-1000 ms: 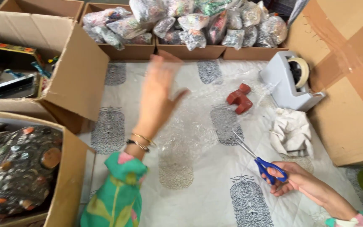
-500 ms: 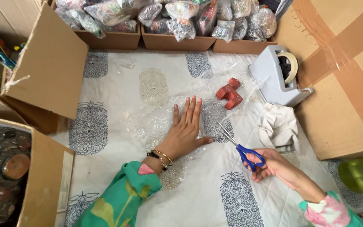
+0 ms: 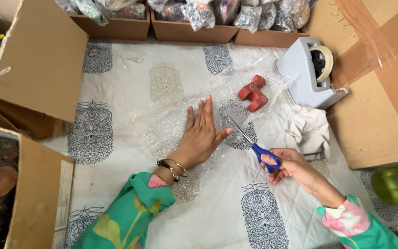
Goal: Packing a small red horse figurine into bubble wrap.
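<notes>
Left hand (image 3: 200, 138) flat on bubble wrap (image 3: 171, 117), right hand (image 3: 287, 165) gripping blue scissors (image 3: 254, 145)

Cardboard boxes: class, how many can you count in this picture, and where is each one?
6: three low boxes of wrapped items along the far edge, one upper left, one lower left, one large taped box at right. Others may lie outside the frame.

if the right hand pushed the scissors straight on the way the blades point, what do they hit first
Probably the bubble wrap edge beside the left hand thumb; the scissors in the right hand already point there, though height above the sheet is unclear.
</notes>
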